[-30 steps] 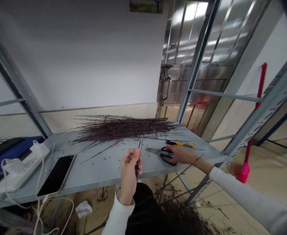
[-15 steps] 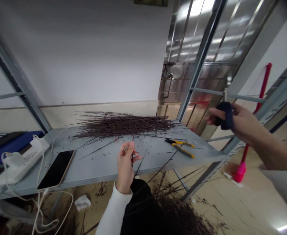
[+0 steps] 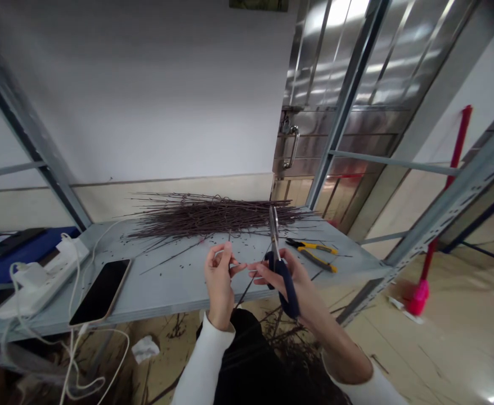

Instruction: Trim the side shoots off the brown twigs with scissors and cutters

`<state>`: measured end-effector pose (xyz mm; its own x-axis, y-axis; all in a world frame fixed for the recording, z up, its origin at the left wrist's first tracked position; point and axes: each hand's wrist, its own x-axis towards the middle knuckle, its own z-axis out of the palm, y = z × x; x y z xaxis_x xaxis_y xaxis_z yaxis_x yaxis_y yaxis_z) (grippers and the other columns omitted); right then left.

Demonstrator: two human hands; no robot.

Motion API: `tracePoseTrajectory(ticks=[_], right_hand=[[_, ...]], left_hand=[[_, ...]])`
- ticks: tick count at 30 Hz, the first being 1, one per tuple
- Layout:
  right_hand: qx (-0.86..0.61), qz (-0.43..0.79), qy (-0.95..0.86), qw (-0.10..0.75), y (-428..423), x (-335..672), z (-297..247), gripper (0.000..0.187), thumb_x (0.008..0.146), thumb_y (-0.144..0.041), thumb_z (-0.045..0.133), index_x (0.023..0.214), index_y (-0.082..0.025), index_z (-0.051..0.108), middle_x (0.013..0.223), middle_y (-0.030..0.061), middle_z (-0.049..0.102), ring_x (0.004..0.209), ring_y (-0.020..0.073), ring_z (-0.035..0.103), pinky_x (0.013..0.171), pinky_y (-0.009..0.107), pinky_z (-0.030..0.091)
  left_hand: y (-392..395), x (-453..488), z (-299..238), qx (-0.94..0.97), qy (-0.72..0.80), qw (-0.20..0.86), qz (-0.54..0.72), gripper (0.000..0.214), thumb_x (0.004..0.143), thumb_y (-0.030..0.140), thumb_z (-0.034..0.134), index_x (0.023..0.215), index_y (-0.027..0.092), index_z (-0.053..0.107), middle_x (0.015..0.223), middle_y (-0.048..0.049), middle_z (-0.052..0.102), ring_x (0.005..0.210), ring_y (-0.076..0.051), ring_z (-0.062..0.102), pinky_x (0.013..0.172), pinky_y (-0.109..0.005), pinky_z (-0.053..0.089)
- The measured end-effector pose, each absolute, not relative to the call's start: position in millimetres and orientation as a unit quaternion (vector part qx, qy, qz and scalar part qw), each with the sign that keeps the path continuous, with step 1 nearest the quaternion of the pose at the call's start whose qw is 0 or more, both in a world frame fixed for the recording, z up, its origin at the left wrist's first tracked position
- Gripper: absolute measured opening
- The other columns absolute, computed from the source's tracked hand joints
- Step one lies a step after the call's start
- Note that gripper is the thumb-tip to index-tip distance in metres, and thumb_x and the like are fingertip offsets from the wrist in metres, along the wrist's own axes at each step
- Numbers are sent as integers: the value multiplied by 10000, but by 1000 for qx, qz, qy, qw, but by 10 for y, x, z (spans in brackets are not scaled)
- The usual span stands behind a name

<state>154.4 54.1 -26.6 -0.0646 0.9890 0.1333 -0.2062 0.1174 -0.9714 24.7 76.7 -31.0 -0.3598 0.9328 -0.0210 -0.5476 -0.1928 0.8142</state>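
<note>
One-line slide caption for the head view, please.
Right hand holding scissors, left hand pinching a thin twig, near a twig pile on a shelf.

The only view looks forward and down from the person's head, close above the left hand (image 3: 219,278), right hand (image 3: 304,286) and tabletop (image 3: 166,286), facing the wall (image 3: 166,101).

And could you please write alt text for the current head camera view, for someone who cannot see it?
A person's right hand holds dark-handled scissors near their left hand, which pinches a twig. Beyond lies a heap of dark twigs on a grey shelf, with pliers at right and a phone at left.
</note>
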Motion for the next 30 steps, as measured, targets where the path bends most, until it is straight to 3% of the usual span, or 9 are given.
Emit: tracePoseTrajectory(ticks=[8,12,18,25,30], right_hand=[[-372,539,-477,586,701,1468,-288,451,657,-438,778,748,-252,378,588,-34,664,541,187,663,578,335,544],[-372,563,-466,572,808,1484,-319,454,628,-434,792,737,-241,396,587,-33,665,536,184,664,580,321,537],[-356,562,-489,564,934,1459,-458,465,622,-453,804,732,-242,405,589,-41,667,565,185,677,610,342,559],[-366,564,-473,569,1016,1503,-565,478,581,-433,837,744,-229,435,748,-1,717,629,193,701,658,381,587],[-361,565,-478,567,1038,1540,-541,448,592,-419,832,719,-224,449,729,5,712,655,207,708,674,391,588]], left_hand=[[741,75,-251,281,352,548,704,298,628,364,798,765,138,659,633,51,524,567,-62,490,573,-180,506],[742,-95,-214,322,318,608,653,324,667,369,788,822,96,706,655,31,509,543,-59,461,533,-183,470],[798,-226,-280,305,260,673,622,283,672,332,803,711,100,645,627,41,441,473,-17,341,405,-120,302],[821,-225,-300,275,240,662,654,233,653,241,806,766,112,650,667,24,495,486,-12,358,396,-94,290],[836,-266,-292,269,242,654,664,196,666,223,787,764,107,662,685,14,510,495,-14,379,404,-95,310]])
